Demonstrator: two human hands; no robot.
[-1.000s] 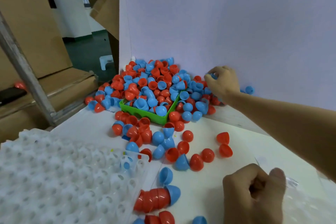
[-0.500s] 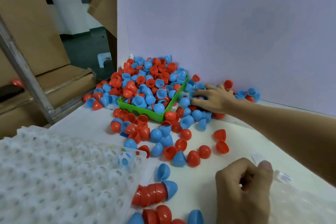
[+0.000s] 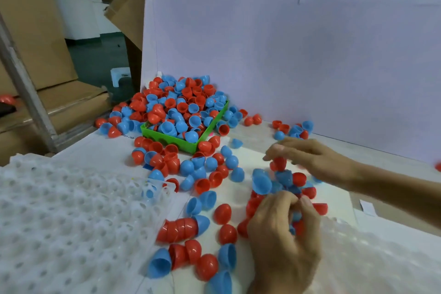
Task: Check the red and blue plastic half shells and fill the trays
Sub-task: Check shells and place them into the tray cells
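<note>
At the near left lies a white moulded tray (image 3: 59, 217), its round pockets mostly bare, with a smaller clear tray (image 3: 152, 188) at its right corner holding what looks like one blue shell. Just right of it, near the front, sits a nested stack of red half shells (image 3: 177, 230) capped by a blue one. Farther back, a green bin (image 3: 181, 143) is heaped with red and blue half shells (image 3: 176, 107) that spill over onto the white table (image 3: 100, 150).

The shells look light, thin and stiff — likely slick and prone to skid or roll on their domes, so a pinch across the rim should hold best.

The left hand (image 3: 284, 236) is at the near centre-right, fingers curled over a small cluster of shells; whether it actually pinches one I cannot tell. The right hand (image 3: 307, 157), farther back and blurred, reaches left with fingers extended over a red shell (image 3: 280, 162) — holding nothing that I can see. Loose shells scattered between the hands and the tray crowd the path. A white backboard (image 3: 286, 43) stands behind.
</note>
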